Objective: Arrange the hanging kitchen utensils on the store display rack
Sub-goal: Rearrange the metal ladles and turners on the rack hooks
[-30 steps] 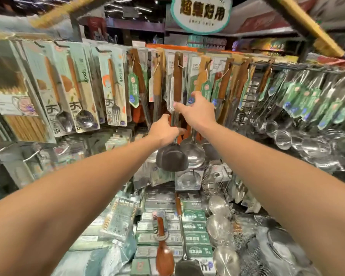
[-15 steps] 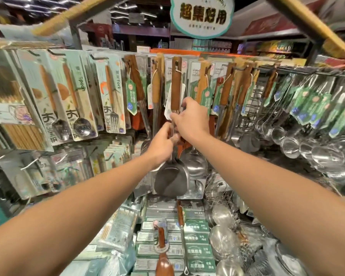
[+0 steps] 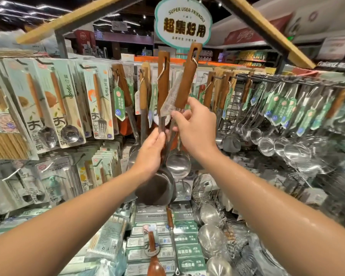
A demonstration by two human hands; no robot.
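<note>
Before a crowded store display rack, the left hand grips a dark spatula by its shank; the right hand pinches a ladle below its wooden handle.

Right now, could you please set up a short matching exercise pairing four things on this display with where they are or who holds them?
Things:
1. dark spatula
2. shiny ladle
3. carded fork
4. round sign

Places or states:
A. overhead, top centre
B. held by the right hand
C. hanging in its pack at left
D. held by the left hand

Pairs: 1-D, 2-B, 3-C, 4-A
</note>
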